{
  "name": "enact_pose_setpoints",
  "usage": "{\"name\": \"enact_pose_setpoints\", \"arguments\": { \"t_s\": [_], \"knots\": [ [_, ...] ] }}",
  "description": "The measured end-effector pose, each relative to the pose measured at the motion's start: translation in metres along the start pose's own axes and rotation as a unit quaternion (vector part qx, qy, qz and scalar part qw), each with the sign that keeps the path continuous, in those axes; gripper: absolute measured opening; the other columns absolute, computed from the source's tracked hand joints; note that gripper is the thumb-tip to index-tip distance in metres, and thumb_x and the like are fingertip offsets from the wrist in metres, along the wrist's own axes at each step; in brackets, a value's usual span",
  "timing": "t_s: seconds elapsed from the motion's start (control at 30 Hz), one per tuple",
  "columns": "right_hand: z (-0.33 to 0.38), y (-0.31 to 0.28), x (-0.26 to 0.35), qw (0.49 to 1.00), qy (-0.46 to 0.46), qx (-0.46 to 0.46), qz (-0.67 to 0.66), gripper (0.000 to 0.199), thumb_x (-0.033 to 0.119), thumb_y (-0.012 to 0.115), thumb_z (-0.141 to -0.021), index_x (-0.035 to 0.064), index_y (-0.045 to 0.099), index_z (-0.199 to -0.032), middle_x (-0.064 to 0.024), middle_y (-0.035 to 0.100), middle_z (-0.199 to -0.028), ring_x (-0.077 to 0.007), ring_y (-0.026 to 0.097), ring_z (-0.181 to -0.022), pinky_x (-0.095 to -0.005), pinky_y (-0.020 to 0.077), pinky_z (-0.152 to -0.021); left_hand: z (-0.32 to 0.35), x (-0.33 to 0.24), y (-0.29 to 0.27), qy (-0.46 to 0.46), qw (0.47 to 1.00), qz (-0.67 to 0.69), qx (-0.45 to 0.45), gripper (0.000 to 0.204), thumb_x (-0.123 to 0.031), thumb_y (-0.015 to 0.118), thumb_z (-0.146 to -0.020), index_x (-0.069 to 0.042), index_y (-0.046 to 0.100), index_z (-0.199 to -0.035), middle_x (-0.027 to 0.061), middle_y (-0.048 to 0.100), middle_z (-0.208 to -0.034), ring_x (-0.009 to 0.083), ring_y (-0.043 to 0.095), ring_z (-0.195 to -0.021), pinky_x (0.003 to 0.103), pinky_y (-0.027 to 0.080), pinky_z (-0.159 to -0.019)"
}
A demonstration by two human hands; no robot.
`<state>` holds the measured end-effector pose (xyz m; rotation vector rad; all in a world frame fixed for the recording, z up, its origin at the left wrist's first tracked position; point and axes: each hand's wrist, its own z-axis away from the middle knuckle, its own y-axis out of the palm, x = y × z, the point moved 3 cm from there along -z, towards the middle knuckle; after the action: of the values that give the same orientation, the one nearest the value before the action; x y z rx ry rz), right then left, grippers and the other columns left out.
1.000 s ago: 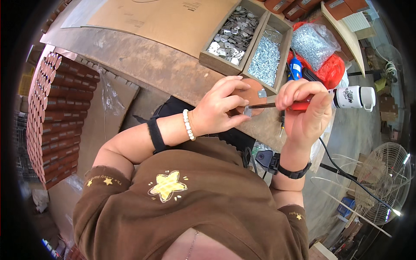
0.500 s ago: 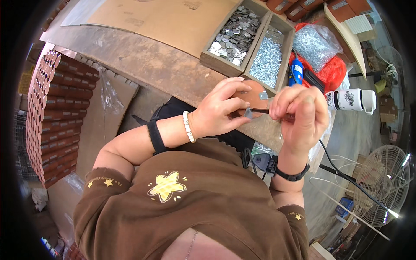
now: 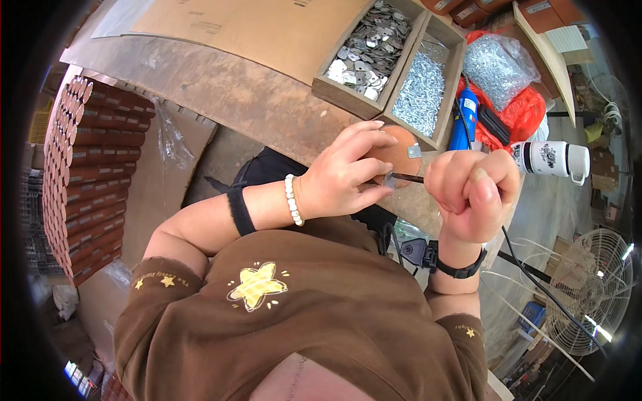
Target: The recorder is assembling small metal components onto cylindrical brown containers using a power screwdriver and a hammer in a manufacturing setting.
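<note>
My left hand point(image 3: 351, 164) is closed on a round reddish-brown disc point(image 3: 404, 155), fingers on its top and thumb at its near edge. One small metal plate point(image 3: 414, 151) sits at the disc's right rim. A second shiny metal plate point(image 3: 388, 181) shows at my left fingertips. My right hand point(image 3: 473, 190) is a fist around a tool with a thin dark shaft point(image 3: 408, 178), which looks like a screwdriver; its handle is hidden in my fingers. The shaft points left, and its tip meets the plate at my left fingertips.
Beyond my hands, one wooden bin point(image 3: 348, 95) holds metal plates and another point(image 3: 438, 137) screws. To their right are a blue power tool point(image 3: 464, 120), a bag of screws point(image 3: 500, 67) and a white bottle point(image 3: 550, 158). Reddish-brown pieces point(image 3: 100, 174) are stacked left; a fan point(image 3: 580, 294) stands right.
My right fist has moved slightly right and nearer to me, and it has turned. More of the tool's dark shaft shows. My left hand keeps its grip on the disc.
</note>
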<state>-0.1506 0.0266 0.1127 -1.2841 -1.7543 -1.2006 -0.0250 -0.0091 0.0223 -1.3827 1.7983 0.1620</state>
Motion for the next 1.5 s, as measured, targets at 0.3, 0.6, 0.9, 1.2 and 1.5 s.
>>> {"name": "enact_pose_setpoints", "arguments": {
  "t_s": [0.3,0.6,0.9,1.2,1.5],
  "knots": [
    [-0.023,-0.008,-0.009,0.984,0.066,0.128,-0.109,0.023,0.006,0.050,-0.076,0.0047,0.035,-0.058,-0.0022,0.036,-0.046,-0.0085,0.028,-0.038,-0.0247,0.0242,-0.036,0.000,0.000,0.000,0.026,1.000,-0.008,0.002,0.030,-0.008,0.073,-0.058,-0.001,0.054,-0.081,0.0181,0.050,-0.104,0.0361,0.047,-0.101,0.045,0.038,-0.088],
    [0.009,-0.048,0.027,0.989,-0.140,0.007,-0.050,0.011,0.005,0.048,-0.073,0.0049,0.037,-0.076,-0.0066,0.042,-0.062,-0.0156,0.039,-0.056,-0.0310,0.0341,-0.051,-0.009,0.004,-0.013,-0.028,0.996,-0.075,0.046,0.076,-0.028,0.075,-0.056,-0.002,0.040,-0.117,0.0184,0.039,-0.118,0.0351,0.043,-0.105,0.040,0.038,-0.088],
    [0.034,-0.104,-0.018,0.971,-0.104,-0.116,0.181,0.022,-0.009,0.043,-0.060,0.0046,0.040,-0.077,-0.0065,0.043,-0.076,-0.0168,0.043,-0.075,-0.0397,0.0352,-0.086,-0.008,0.005,-0.012,0.005,0.982,-0.166,0.086,0.073,-0.037,0.074,-0.053,0.001,0.046,-0.108,0.0140,0.049,-0.106,0.0307,0.049,-0.095,0.038,0.041,-0.080],
    [0.037,-0.139,-0.080,0.887,0.031,-0.162,0.431,0.018,-0.011,0.045,-0.067,0.0061,0.048,-0.072,-0.0046,0.051,-0.102,-0.0087,0.046,-0.077,-0.0200,0.0367,-0.061,-0.013,-0.001,-0.015,0.006,0.988,-0.135,0.075,0.071,-0.030,0.074,-0.055,-0.001,0.044,-0.112,0.0173,0.042,-0.116,0.0326,0.046,-0.100,0.038,0.040,-0.083],
    [0.038,-0.138,-0.086,0.808,0.124,-0.079,0.570,0.019,-0.003,0.051,-0.058,0.0008,0.049,-0.076,-0.0132,0.050,-0.079,-0.0268,0.051,-0.071,-0.0320,0.0422,-0.061,-0.010,0.003,-0.012,0.011,0.978,-0.158,0.138,0.078,-0.031,0.075,-0.053,-0.001,0.040,-0.116,0.0201,0.041,-0.117,0.0364,0.045,-0.101,0.041,0.039,-0.084]
  ]
}}
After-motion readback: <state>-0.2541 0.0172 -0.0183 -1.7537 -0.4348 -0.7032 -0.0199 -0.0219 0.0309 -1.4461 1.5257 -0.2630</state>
